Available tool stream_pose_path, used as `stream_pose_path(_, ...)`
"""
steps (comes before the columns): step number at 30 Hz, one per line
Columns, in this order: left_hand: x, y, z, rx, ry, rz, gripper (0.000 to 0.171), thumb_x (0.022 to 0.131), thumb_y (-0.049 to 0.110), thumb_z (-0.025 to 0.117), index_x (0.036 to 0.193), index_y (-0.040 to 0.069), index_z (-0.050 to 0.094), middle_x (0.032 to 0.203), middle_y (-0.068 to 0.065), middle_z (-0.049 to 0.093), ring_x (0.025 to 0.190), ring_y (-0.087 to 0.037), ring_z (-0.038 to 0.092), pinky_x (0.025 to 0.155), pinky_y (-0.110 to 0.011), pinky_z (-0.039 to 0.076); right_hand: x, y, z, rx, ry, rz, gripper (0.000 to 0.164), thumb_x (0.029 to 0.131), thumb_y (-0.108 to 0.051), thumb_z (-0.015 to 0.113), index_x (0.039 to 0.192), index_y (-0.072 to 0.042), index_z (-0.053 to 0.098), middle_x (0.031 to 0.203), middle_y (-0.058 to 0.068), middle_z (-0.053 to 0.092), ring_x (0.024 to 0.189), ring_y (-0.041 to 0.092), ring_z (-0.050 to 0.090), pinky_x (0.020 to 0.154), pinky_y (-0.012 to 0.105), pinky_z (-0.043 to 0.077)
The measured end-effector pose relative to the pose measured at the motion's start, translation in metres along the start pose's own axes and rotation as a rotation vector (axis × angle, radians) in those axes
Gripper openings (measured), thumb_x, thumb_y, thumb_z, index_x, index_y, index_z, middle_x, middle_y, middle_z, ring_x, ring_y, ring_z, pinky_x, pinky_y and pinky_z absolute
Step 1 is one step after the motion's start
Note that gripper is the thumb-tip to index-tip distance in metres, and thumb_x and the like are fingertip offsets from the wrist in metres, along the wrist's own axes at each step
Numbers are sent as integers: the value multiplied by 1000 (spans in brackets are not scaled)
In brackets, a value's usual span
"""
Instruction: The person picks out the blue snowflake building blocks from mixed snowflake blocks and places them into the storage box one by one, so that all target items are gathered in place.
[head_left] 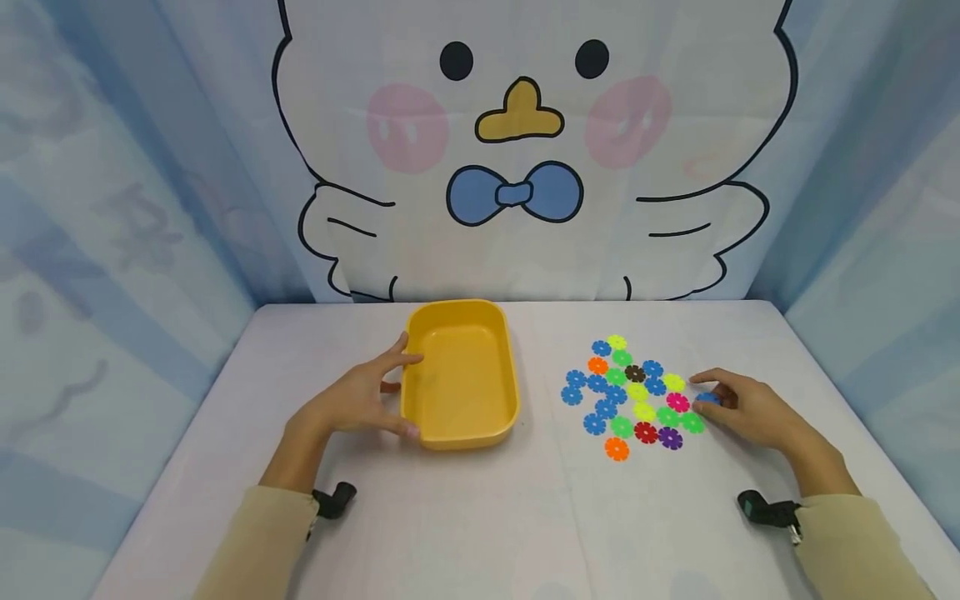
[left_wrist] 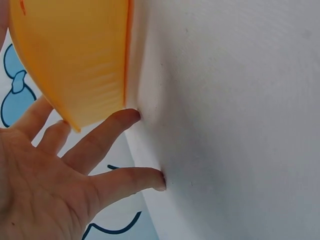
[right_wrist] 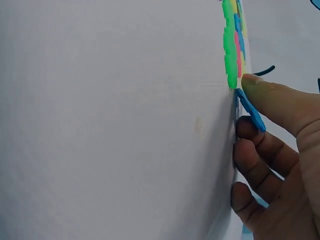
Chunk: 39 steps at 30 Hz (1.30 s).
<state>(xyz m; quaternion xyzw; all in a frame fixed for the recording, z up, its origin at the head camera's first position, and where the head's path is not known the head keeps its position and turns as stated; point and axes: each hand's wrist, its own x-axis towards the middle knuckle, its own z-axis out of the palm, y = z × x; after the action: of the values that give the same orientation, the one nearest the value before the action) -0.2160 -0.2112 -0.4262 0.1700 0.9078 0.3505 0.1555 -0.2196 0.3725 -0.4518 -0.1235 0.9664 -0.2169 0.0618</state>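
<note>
At the left side of the yellow tray (head_left: 461, 375), my left hand (head_left: 358, 398) touches the rim with spread fingers, its thumb by the near left corner. In the left wrist view the fingers (left_wrist: 102, 137) are extended around the tray's end, close to the table. My right hand (head_left: 757, 410) is at the right edge of a group of notched plastic discs. Its thumb and index finger pinch a blue notched disc (right_wrist: 251, 111), which stands tilted with one edge raised. Nearby lie a green disc (head_left: 692, 422) and a pink disc (head_left: 678, 402).
Several more discs lie flat between the tray and my right hand, including an orange disc (head_left: 617, 449), a purple disc (head_left: 671, 438) and a brown disc (head_left: 634, 373). The white table (head_left: 480, 533) meets a printed curtain (head_left: 517, 250) at its back edge.
</note>
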Motion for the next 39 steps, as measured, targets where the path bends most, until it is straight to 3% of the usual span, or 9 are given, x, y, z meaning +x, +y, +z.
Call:
stream_pose_path(10,2,1,0,-2,-13,-19,125,62,60,94,163,29,26,173,12,0,130,-31,61,115,-52,43,-7,0,-3,9,-34,-10,38,93,-25,77,125,-4,71,114,16,69,91,22,57,73,26,52)
stream_pose_path(19,1,0,1,-8,6,-43,133,59,60,95,163,28,19,172,16,4,134,-29,58,112,-53,46,-9,3,1,-5,33,15,41,90,-31,81,119,-4,70,92,2,64,84,21,54,65,22,49)
stream_pose_path(25,-1,1,1,11,18,-55,128,63,58,94,163,30,19,172,16,5,134,-28,58,110,-57,46,-10,2,-2,-25,15,34,48,86,-33,84,119,-1,69,93,4,66,85,21,56,66,21,50)
stream_pose_path(39,3,-3,-3,49,5,-7,136,65,58,93,166,23,9,172,11,5,135,-26,58,114,-54,42,-10,5,-3,-7,-2,46,46,91,-28,80,124,0,67,94,4,65,86,21,55,65,21,49)
